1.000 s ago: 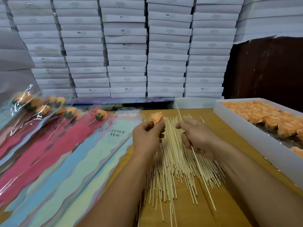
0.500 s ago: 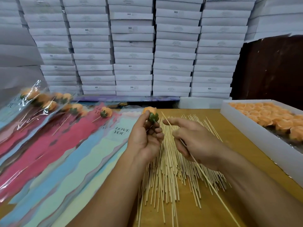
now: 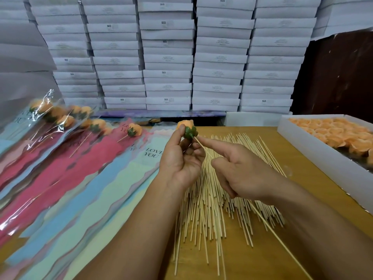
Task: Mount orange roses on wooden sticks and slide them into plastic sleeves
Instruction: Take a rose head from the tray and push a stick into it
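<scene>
Head view: left hand (image 3: pixel 179 164) pinches the small orange rose with green base (image 3: pixel 186 129) in its fingers, above the spread wooden sticks (image 3: pixel 212 199) on the surface; right hand (image 3: pixel 240 174), fingers curled, index straight, grips one thin wooden stick (image 3: pixel 272 231) touching the base.

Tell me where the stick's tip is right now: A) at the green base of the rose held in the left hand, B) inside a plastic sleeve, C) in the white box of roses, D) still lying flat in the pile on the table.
A: the right hand points the stick up so its tip meets the green base of the rose that the left hand grips.
</scene>
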{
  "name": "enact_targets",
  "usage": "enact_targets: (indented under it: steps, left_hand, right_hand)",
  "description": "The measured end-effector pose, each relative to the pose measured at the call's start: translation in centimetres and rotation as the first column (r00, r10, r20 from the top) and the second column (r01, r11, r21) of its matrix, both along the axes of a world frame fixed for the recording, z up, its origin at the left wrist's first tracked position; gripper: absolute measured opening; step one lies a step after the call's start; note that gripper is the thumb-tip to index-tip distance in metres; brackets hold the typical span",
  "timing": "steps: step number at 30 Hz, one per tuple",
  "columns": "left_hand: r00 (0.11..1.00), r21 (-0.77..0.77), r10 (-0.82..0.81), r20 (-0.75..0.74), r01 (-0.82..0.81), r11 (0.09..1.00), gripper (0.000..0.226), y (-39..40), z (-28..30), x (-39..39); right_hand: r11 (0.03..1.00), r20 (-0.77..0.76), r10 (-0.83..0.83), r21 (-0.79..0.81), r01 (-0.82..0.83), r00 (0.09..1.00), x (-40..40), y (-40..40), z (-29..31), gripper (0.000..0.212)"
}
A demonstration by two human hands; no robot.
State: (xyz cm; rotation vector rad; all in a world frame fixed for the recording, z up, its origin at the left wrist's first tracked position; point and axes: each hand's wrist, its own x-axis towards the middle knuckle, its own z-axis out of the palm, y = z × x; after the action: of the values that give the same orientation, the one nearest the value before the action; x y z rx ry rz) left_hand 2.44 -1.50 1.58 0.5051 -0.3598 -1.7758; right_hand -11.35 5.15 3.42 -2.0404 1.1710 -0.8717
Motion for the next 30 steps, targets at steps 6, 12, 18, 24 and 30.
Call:
enact_targets:
  steps: [6, 12, 18, 24, 30]
  left_hand:
    - [1.000, 0.000, 0.008, 0.024, -0.008, 1.000, 0.029, 0.07, 0.08, -0.04]
    - [1.000, -0.005, 0.008, 0.023, -0.008, 1.000, 0.031, 0.07, 0.13, -0.04]
    - [0.999, -0.002, 0.016, 0.028, -0.016, 1.000, 0.027, 0.24, 0.18, -0.06]
    - [1.000, -0.010, -0.002, 0.018, 0.002, 1.000, 0.028, 0.43, 0.25, -0.06]
    - [1.000, -0.004, -0.004, 0.025, 0.004, 1.000, 0.028, 0.49, 0.30, -0.07]
  right_hand:
    - [1.000, -0.022, -0.006, 0.019, 0.006, 1.000, 0.08, 0.02, -0.07, 0.066]
    - [1.000, -0.023, -0.016, 0.019, 0.016, 1.000, -0.01, -0.09, -0.11, 0.066]
    - [1.000, -0.036, -0.015, 0.001, 0.015, 0.999, -0.02, -0.18, -0.26, 0.065]
    - [0.999, -0.029, -0.032, -0.016, 0.031, 0.999, -0.11, -0.22, -0.26, 0.067]
    - [1.000, -0.034, -0.025, -0.012, 0.025, 0.999, -0.14, -0.25, -0.24, 0.067]
